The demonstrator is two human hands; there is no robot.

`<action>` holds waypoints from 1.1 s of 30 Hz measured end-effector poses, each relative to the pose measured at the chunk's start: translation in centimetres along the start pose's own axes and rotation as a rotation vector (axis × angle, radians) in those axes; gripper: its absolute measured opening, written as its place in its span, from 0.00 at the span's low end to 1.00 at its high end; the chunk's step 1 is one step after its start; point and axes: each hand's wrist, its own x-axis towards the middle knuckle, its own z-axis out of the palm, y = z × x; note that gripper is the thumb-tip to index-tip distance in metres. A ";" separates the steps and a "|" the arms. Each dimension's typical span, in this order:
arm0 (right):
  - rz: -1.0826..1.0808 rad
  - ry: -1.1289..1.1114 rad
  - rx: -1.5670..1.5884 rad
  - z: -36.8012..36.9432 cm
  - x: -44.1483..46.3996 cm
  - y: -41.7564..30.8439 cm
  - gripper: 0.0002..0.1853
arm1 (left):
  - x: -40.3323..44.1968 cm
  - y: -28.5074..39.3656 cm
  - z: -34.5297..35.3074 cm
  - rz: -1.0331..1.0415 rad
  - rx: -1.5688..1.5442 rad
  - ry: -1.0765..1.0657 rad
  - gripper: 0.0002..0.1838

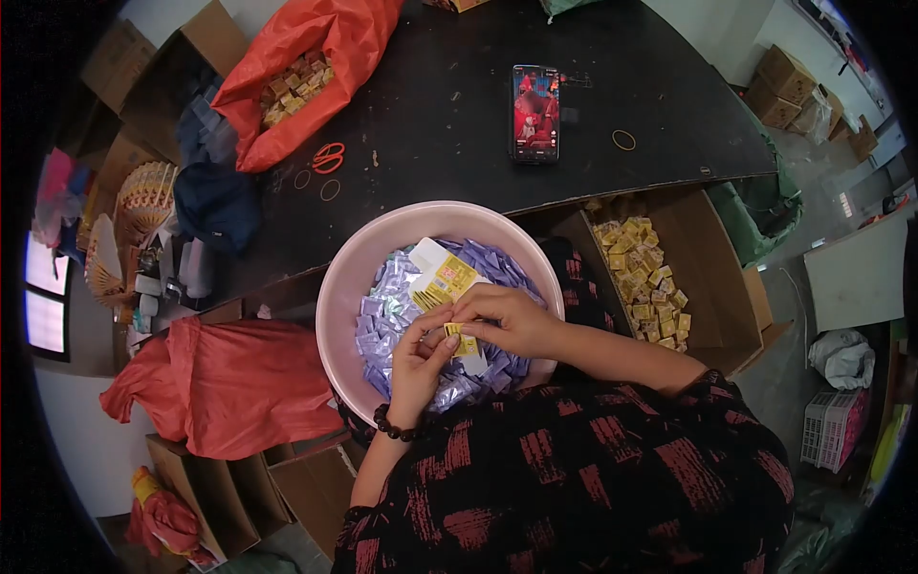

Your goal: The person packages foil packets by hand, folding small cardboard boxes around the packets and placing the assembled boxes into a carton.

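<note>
Between your left hand (419,356) and right hand (514,320), over the pink basin (333,316): one small yellow carton (462,335), which both pinch; beneath, flat yellow-and-white cartons (446,284) upon purple sachets (378,323); at right, cardboard box (719,297) holding yellow boxes (639,260).

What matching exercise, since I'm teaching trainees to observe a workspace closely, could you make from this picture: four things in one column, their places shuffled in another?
Things:
1. Phone
2. Purple packets
3. Small yellow piece
4. Bead bracelet

Places:
A. At the wrist of the left hand
B. Lying in the pink basin
C. On the black table
D. Held in the fingers

Pairs: 1-C, 2-B, 3-D, 4-A
</note>
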 end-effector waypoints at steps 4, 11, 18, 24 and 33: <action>0.140 0.101 -0.106 0.8 -0.9 -0.1 0.08 | 0.5 1.5 0.0 0.037 -0.105 0.330 0.13; 0.117 -0.727 -0.672 2.7 -3.0 2.2 0.11 | 1.0 0.1 -3.3 0.046 -0.497 0.434 0.16; -0.043 -0.700 -0.730 1.5 -3.6 1.9 0.11 | 0.9 0.3 -3.2 -0.041 -0.593 0.352 0.19; -0.154 -0.640 -0.733 0.9 -3.4 1.2 0.09 | 1.0 0.0 -2.7 -0.039 -0.502 0.319 0.16; 0.023 0.265 -0.441 -1.8 -0.3 -2.8 0.10 | 0.6 0.7 0.4 -0.120 -0.320 0.114 0.19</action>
